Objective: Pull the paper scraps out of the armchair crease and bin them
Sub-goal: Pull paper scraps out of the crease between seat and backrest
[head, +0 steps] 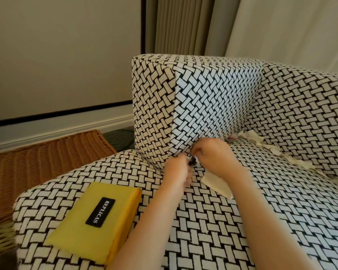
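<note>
Paper scraps (261, 145) lie wedged along the crease of a woven-pattern armchair (281, 201), trailing toward its back corner, while a larger piece (217, 184) rests on the seat under the right forearm. Both hands meet at the crease by the armrest (213, 98): the left hand (177, 170) and right hand (213, 152) pinch together on a small dark-and-white scrap (192, 161). A yellow book (94, 219) sits on the seat's front. A wicker basket (43, 158) stands beside the chair, contents unseen.

Single head-worn wide-angle view, looking forward and steeply down, close over the black-and-white basket-weave upholstered armchair (213, 191); beige wall (62, 55) fills the upper frame.
</note>
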Demonstrator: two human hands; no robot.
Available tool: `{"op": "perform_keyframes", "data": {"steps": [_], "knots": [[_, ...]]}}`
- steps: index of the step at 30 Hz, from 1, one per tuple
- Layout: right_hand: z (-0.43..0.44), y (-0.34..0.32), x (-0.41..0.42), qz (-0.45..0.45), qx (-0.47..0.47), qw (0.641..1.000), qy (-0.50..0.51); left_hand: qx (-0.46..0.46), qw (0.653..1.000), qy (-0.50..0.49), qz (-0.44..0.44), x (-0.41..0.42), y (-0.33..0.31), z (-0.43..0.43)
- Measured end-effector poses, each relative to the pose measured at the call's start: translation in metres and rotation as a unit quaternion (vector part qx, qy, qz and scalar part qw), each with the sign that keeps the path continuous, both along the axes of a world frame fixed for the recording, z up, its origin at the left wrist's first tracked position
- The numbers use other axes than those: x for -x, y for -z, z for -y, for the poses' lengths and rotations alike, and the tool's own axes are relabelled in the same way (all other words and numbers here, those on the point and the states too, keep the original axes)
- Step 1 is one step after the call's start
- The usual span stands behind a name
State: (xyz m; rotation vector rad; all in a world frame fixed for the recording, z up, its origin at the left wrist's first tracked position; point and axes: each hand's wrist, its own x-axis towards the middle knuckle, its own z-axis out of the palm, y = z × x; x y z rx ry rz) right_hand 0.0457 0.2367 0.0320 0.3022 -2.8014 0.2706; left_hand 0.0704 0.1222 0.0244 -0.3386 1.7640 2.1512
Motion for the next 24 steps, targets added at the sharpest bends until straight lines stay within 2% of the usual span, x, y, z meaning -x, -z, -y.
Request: {"op": "perform_keyframes", "data": {"steps": [1,2,3,4,6,9,13,19,24], "knots": [[0.007,0.001,0.0,0.02,-0.04,0.999,-0.003,0.149,0.986,0.023,-0.069,-0.003,0.002,0.004],[0.01,0.001,0.001,0.037,-0.054,0.998,-0.001,0.299,0.942,0.043,-0.148,-0.007,0.003,0.007],[0.01,0.001,0.001,0.053,-0.053,0.997,0.002,0.422,0.88,0.058,-0.211,-0.01,0.004,0.01],[0.009,0.003,0.0,0.062,-0.053,0.997,0.003,0.5,0.829,0.07,-0.241,-0.013,0.005,0.013],[0.003,0.011,-0.001,0.083,-0.073,0.994,0.007,0.578,0.774,0.101,-0.239,-0.011,0.008,0.013],[-0.001,0.025,0.002,0.14,-0.111,0.983,0.03,0.633,0.734,0.141,-0.201,-0.007,0.006,0.01],[-0.001,0.025,0.007,0.176,-0.134,0.974,0.046,0.667,0.692,0.175,-0.213,-0.003,0.004,0.002],[0.011,0.014,0.01,0.255,-0.19,0.946,0.063,0.663,0.697,0.21,-0.173,0.013,-0.001,-0.001],[0.024,0.008,0.008,0.27,-0.209,0.935,0.092,0.679,0.674,0.251,-0.148,0.021,0.0,-0.012]]}}
